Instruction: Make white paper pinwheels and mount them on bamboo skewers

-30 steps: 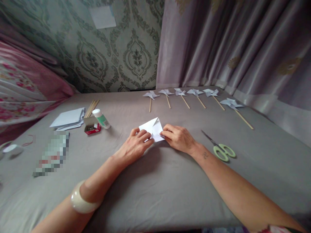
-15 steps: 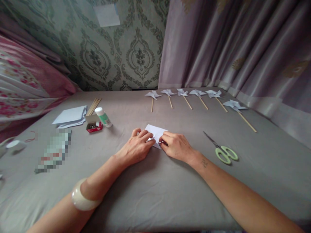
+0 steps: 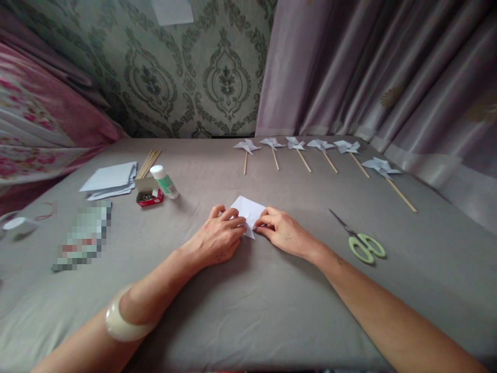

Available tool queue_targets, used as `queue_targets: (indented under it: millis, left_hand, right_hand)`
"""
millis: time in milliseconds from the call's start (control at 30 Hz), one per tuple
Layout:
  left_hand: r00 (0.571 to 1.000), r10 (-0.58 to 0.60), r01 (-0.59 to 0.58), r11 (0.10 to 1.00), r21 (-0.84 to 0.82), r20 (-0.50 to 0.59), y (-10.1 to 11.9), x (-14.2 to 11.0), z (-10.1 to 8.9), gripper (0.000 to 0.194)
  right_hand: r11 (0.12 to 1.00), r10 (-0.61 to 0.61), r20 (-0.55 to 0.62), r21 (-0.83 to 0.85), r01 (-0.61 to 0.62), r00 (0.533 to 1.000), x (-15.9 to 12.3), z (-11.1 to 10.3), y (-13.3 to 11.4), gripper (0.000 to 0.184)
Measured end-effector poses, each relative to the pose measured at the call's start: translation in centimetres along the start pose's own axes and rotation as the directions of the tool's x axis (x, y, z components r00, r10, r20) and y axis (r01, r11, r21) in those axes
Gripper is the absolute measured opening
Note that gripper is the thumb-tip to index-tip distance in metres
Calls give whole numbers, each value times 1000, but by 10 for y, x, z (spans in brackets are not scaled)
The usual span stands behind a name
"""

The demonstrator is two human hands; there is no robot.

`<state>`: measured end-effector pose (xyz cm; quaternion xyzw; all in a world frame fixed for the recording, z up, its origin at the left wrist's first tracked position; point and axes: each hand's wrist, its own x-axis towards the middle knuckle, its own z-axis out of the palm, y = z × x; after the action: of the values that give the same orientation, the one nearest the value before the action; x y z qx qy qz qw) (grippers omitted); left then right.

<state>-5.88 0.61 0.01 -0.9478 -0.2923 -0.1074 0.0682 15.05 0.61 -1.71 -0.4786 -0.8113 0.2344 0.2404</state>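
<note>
A small white sheet of paper (image 3: pixel 248 208), with cut and bent flaps, lies on the grey cloth between my hands. My left hand (image 3: pixel 221 234), a pale bangle (image 3: pixel 126 317) on its forearm, presses the paper's left side, its curled fingers over a flap near the middle. My right hand (image 3: pixel 285 230) pinches the paper's lower right edge between thumb and fingers. The fingertips partly hide the flaps. To the right of my right hand lie scissors with green handles (image 3: pixel 367 247).
Several paper pinwheels (image 3: pixel 319 146) on sticks lie in a row along the back. At the left are stacked paper (image 3: pixel 111 178), wooden sticks (image 3: pixel 148 163), a glue stick (image 3: pixel 164 181), a red box (image 3: pixel 150 197) of small metal pieces, a blurred-out packet (image 3: pixel 83 235) and a white roll (image 3: pixel 19 226).
My right hand has turned a little and its fingers have shifted on the paper's edge. My left hand stays on the paper. The whole view has tilted slightly downward.
</note>
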Motion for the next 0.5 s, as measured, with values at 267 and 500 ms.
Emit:
queue_targets:
  millis: [267, 500]
  left_hand:
    - [999, -10, 11, 999, -50, 32, 4, 1, -2, 23]
    - [1000, -20, 21, 998, -62, 23, 7, 3, 0, 23]
  right_hand:
    - [992, -4, -75, 129, 14, 997, 4, 5, 4, 14]
    - [961, 219, -153, 204, -186, 964, 5, 9, -3, 10]
